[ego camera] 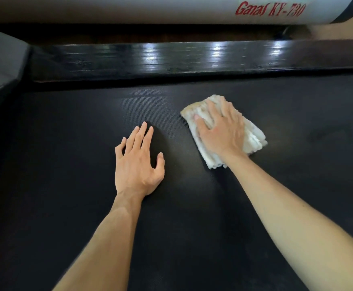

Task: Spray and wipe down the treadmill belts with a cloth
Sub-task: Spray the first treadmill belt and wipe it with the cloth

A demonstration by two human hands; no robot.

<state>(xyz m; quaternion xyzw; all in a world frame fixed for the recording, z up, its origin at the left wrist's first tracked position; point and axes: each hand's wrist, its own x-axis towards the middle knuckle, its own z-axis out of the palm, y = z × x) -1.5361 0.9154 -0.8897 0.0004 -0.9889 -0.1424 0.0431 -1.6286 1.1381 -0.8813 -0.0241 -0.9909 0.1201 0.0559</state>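
The right hand [219,131] lies flat on a folded white cloth [253,139], fingers straight and slightly spread, pressing it against the treadmill belt [66,143] without curling round it. The cloth sits right of centre on the belt, in the far half of the visible surface; its frayed near edge shows just beside the wrist, and a yellowish corner sticks out at the far left past the fingertips. The left hand [137,162] rests palm down directly on the bare belt, left of the cloth and somewhat nearer, apart from it, fingers extended and loosely spread, thumb out to the right, holding nothing. Both forearms reach in from the near edge. The belt is black with a fine woven texture. Along its far side runs a glossy black side rail [171,59] that catches light reflections. Beyond it lies a pale cylindrical housing [129,9] with red lettering reading "Ganas KY-730". A grey moulded part [1,59] sits at the far left corner.
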